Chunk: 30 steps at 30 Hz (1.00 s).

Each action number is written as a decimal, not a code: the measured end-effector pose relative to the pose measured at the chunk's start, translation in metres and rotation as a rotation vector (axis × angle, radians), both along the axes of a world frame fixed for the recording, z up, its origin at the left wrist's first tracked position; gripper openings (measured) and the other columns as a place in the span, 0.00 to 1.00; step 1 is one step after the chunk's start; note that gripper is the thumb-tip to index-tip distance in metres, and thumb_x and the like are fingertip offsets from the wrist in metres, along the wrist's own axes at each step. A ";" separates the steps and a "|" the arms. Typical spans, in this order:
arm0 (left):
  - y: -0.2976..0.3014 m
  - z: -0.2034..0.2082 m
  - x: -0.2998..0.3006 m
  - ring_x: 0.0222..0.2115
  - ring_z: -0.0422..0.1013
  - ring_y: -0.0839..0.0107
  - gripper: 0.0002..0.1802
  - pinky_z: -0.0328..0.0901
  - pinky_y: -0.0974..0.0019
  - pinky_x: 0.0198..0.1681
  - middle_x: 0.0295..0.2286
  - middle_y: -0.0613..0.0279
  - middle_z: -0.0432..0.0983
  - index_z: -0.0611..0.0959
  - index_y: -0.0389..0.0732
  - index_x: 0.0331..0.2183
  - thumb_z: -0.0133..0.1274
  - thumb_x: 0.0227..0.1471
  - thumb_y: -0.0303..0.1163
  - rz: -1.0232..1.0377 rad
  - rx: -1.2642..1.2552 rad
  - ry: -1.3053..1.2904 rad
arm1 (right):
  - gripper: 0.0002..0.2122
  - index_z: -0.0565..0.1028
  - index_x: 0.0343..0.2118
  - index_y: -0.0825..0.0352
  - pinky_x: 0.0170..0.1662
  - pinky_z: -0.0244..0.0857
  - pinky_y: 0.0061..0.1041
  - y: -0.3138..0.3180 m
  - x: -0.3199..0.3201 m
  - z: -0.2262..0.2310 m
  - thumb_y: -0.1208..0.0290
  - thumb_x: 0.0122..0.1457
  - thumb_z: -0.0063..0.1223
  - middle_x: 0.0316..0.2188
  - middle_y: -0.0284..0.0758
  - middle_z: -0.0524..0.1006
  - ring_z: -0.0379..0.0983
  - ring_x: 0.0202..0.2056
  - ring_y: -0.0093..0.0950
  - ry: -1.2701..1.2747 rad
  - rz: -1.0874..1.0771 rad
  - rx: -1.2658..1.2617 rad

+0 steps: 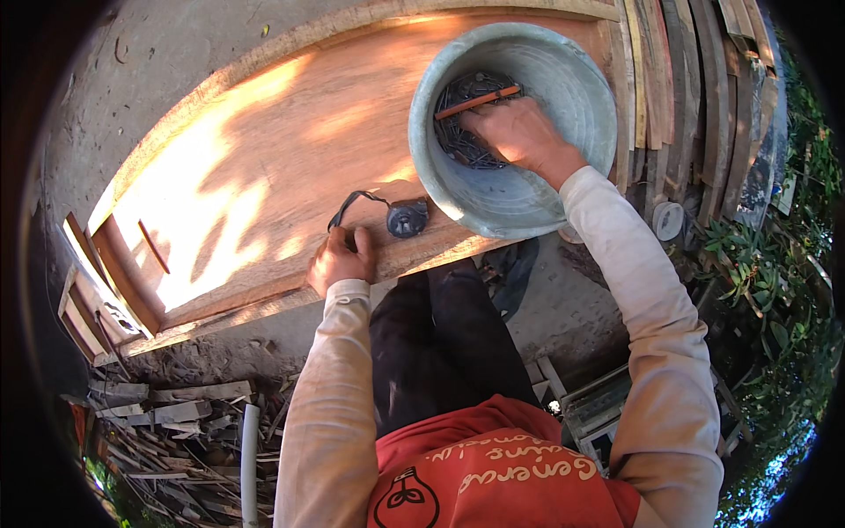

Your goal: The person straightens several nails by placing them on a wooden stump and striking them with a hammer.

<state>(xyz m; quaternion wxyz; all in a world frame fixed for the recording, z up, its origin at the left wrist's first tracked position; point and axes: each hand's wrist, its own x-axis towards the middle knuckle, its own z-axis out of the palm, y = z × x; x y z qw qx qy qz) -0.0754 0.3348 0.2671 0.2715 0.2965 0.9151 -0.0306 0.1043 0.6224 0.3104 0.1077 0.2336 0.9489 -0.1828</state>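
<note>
My right hand [519,132] reaches down into a grey-blue plastic bucket [576,88], among a heap of dark nails [459,136]. Its fingertips are hidden by the hand itself and the nails. A slim orange stick [476,102], like a pencil, lies across the nails just beyond my knuckles. My left hand [341,257] rests with curled fingers at the near edge of a large wooden panel [290,158]; what they hold, if anything, is hidden. Beside it a dark tape measure [407,218] lies on the panel, its black strap looping toward my left hand.
The panel has a raised wooden rim and a small framed end [101,290] at left. Long planks [695,97] are stacked at right, near plants [766,290]. Scrap wood [194,422] and a pale pipe [250,466] lie at lower left.
</note>
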 end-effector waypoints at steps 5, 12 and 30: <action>-0.001 0.000 0.000 0.31 0.78 0.50 0.21 0.70 0.48 0.36 0.28 0.55 0.82 0.81 0.46 0.27 0.52 0.52 0.55 -0.004 0.003 -0.015 | 0.11 0.77 0.38 0.63 0.36 0.73 0.39 -0.006 -0.007 -0.018 0.71 0.51 0.60 0.36 0.38 0.80 0.79 0.36 0.40 -0.175 0.150 0.143; -0.001 -0.001 0.001 0.31 0.78 0.49 0.21 0.70 0.47 0.36 0.28 0.55 0.82 0.81 0.46 0.29 0.51 0.52 0.55 -0.016 0.025 -0.009 | 0.07 0.75 0.37 0.66 0.26 0.69 0.27 0.025 0.014 0.006 0.72 0.57 0.58 0.23 0.27 0.74 0.74 0.23 0.25 0.367 -0.696 -0.464; 0.002 0.001 0.001 0.31 0.78 0.50 0.22 0.70 0.48 0.37 0.27 0.54 0.82 0.81 0.47 0.27 0.51 0.51 0.56 0.015 0.014 -0.043 | 0.16 0.76 0.42 0.69 0.26 0.64 0.21 0.009 0.020 0.041 0.60 0.63 0.51 0.29 0.36 0.75 0.71 0.27 0.25 0.168 -0.899 -1.062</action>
